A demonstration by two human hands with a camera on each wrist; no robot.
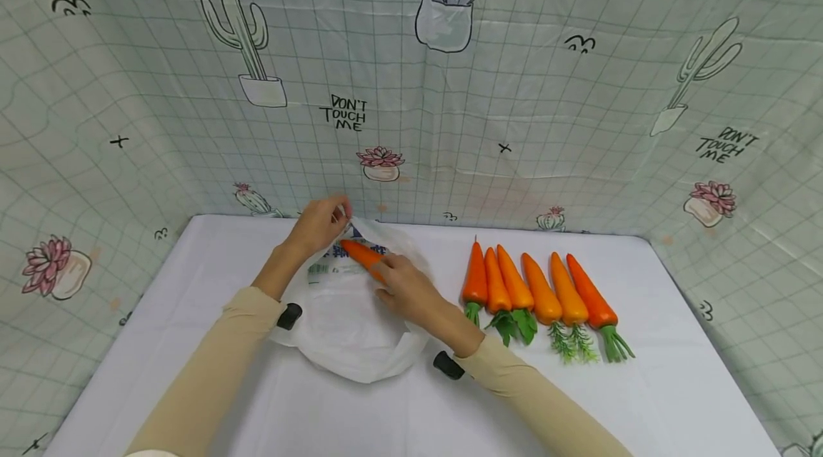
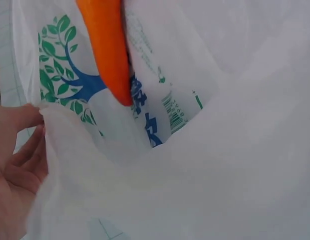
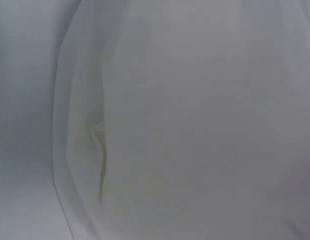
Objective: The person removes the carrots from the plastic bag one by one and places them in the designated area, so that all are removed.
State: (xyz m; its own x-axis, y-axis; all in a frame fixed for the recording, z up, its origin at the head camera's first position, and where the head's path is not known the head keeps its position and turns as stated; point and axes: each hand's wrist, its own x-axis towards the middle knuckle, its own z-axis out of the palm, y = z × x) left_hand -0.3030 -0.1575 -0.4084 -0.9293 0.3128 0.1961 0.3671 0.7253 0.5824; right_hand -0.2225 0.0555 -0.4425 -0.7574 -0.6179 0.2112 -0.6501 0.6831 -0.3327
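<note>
A white plastic bag (image 1: 353, 343) with blue and green print lies spread on the table, its mouth held apart. My left hand (image 1: 319, 223) pinches the bag's far rim between thumb and fingers; the left wrist view shows this hand (image 2: 19, 160) at the rim too. In my right hand (image 1: 411, 289) is an orange carrot (image 1: 361, 253), its pointed end facing away to the upper left, inside the bag's mouth. The same carrot (image 2: 110, 50) hangs over the printed tree in the left wrist view. Only white bag film (image 3: 195, 120) fills most of the right wrist view.
Several carrots (image 1: 540, 288) with green tops lie in a row to the right of the bag, tips pointing away. The white table (image 1: 527, 400) meets a patterned cloth backdrop (image 1: 514, 100) at its far edge.
</note>
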